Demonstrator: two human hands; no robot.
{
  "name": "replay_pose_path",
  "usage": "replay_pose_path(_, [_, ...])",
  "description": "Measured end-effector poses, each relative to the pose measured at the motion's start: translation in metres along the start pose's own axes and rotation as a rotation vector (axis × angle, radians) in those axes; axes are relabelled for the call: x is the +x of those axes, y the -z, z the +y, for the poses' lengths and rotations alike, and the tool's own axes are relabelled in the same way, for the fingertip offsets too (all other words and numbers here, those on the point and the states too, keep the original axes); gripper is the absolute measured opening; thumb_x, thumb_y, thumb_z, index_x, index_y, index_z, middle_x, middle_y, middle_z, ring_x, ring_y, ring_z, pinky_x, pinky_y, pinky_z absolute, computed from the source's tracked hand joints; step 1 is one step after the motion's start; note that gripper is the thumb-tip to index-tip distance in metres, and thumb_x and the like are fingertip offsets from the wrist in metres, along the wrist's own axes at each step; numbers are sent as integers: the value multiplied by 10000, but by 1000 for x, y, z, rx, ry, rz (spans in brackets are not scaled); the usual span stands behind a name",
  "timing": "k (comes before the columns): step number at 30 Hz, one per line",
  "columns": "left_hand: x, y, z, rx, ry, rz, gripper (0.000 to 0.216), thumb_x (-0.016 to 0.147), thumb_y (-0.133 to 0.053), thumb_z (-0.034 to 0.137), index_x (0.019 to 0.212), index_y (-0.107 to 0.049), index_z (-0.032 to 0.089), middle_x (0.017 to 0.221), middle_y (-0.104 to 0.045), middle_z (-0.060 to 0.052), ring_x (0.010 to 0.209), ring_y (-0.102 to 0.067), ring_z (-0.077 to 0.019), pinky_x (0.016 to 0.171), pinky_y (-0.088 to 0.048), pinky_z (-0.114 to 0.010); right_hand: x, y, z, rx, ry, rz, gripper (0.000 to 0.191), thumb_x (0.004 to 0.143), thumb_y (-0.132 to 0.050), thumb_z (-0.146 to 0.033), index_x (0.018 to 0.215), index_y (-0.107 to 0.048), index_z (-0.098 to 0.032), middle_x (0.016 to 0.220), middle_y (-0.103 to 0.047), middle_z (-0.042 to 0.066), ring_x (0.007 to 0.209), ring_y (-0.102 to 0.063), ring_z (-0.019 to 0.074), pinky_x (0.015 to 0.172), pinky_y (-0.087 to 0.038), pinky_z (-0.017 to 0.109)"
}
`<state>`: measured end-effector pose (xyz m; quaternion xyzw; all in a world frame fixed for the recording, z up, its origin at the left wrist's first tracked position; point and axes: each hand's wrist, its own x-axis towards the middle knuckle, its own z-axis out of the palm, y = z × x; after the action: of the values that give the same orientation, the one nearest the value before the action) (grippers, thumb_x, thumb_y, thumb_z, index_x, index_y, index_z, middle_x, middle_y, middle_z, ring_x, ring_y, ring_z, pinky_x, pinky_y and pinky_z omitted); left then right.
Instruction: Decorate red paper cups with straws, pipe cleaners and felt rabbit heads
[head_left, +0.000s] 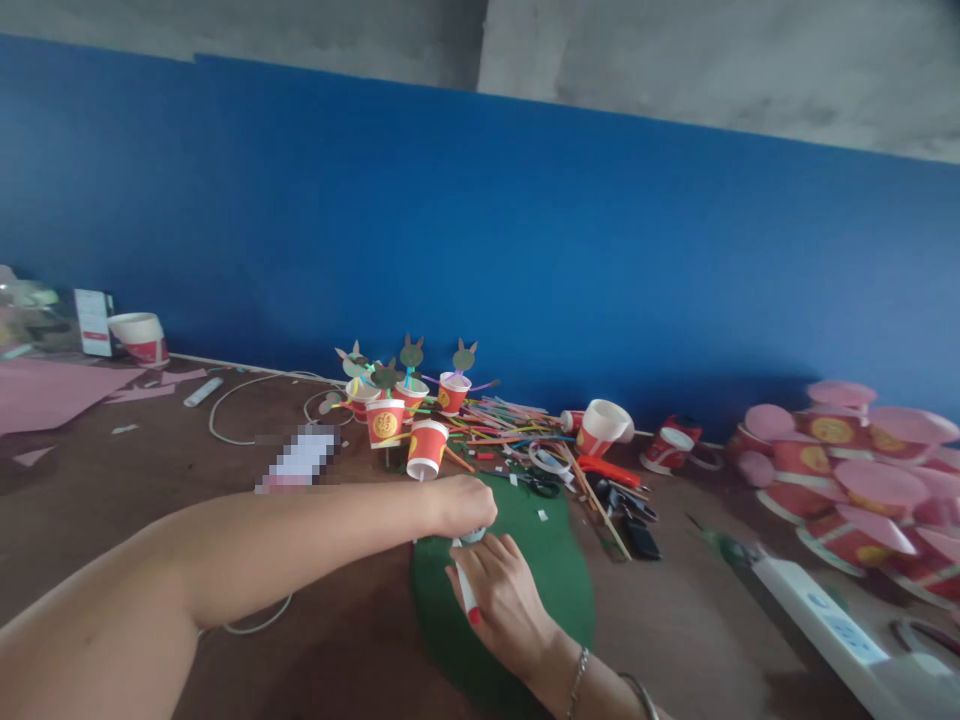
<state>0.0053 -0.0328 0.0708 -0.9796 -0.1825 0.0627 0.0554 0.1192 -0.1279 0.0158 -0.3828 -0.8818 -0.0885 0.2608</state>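
Observation:
My left hand is curled closed over the green mat, its fingertips hidden from view. A small pale piece shows under it; whether the fingers grip it I cannot tell. Just below, my right hand is wrapped around a slim white marker with a red end, and its knuckles come close to the left hand. Beyond the left wrist a red and white paper cup sits tilted. Behind it stand several cups topped with paper animal heads, one grey-green head among them.
Coloured pipe cleaners are heaped behind the mat, beside scissors and a red-handled tool. Pink-topped cups pile up at right, near a white power strip. A phone and pink paper lie left.

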Motion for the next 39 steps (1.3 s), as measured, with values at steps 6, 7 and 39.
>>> replay_pose_path(6, [-1,2,1,-1,-5,15,152,721,-604,48,624,-689,128,635,-689,-93,600,-647,-196,473,-428,-254,2,-6,2,-6,-20,16,131,880,-448,-144,876,-574,-177,726,-606,46,695,-532,196,629,-292,312])
replay_pose_path(7, [-1,2,2,0,-3,15,151,721,-606,50,620,-688,126,629,-687,-93,599,-648,-198,470,-426,-254,2,-7,2,-7,-24,14,132,880,-447,-144,868,-574,-176,728,-606,47,695,-531,198,630,-294,313])
replay_pose_path(39, [-2,-5,-2,8,-15,44,148,687,-621,50,642,-694,171,676,-692,-61,607,-639,-176,494,-429,-250,-18,14,45,397,-395,-72,156,861,-503,-263,807,-645,-225,768,-702,22,742,-631,180,722,-429,296])
